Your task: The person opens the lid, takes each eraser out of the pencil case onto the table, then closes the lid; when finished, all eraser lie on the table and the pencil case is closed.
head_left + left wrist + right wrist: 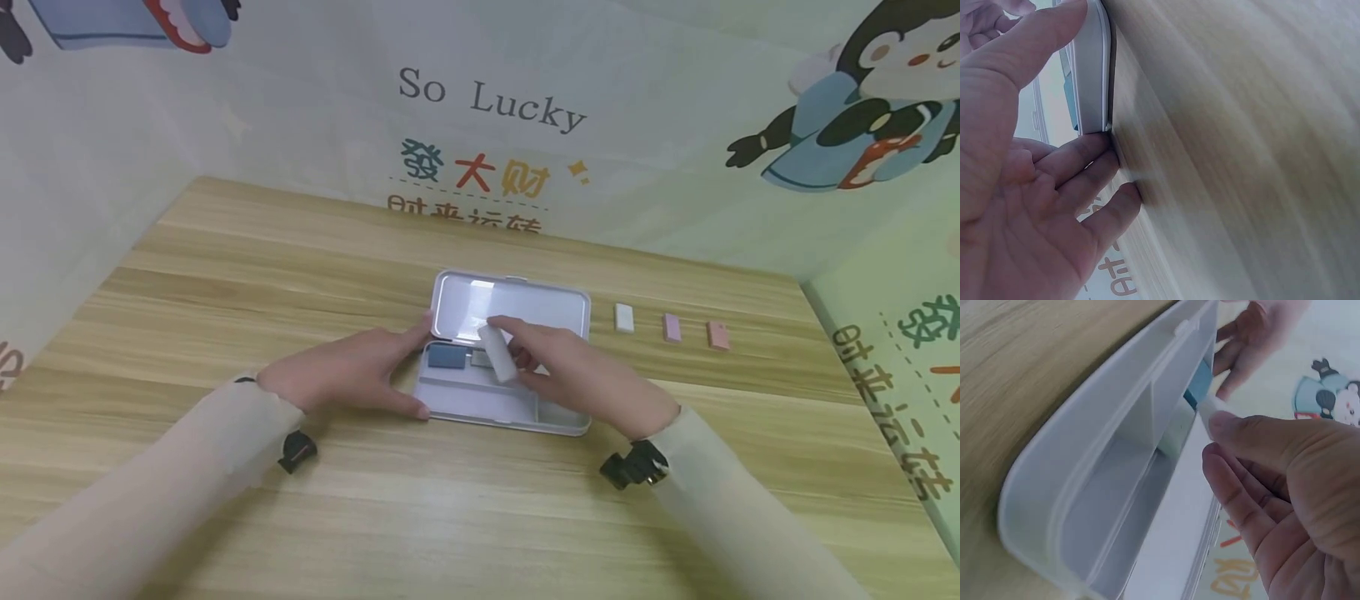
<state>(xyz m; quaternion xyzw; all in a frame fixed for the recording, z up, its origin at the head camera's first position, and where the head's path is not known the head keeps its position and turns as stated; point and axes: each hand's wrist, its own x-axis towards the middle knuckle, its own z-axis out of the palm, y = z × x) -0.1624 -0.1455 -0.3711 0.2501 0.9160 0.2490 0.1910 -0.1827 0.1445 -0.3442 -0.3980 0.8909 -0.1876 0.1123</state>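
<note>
A white pencil case point(480, 404) lies open on the table, its lid point(540, 304) folded back. In its rear compartment sit a blue eraser point(447, 357) and, beside it, a pale eraser point(480, 359), partly hidden. My right hand point(558, 358) pinches a white eraser point(498, 354) between thumb and fingers, tilted above the case; its tip shows in the right wrist view. My left hand point(360, 371) holds the case's left end, thumb at the front corner and fingers toward the back. In the left wrist view, those fingers point(1088, 153) touch the case's side wall point(1092, 75).
Right of the case, a white block point(624, 317), a purple block point(671, 327) and a pink block point(717, 335) lie in a row on the wooden table point(360, 517). A printed cloth point(300, 108) hangs behind and along the sides.
</note>
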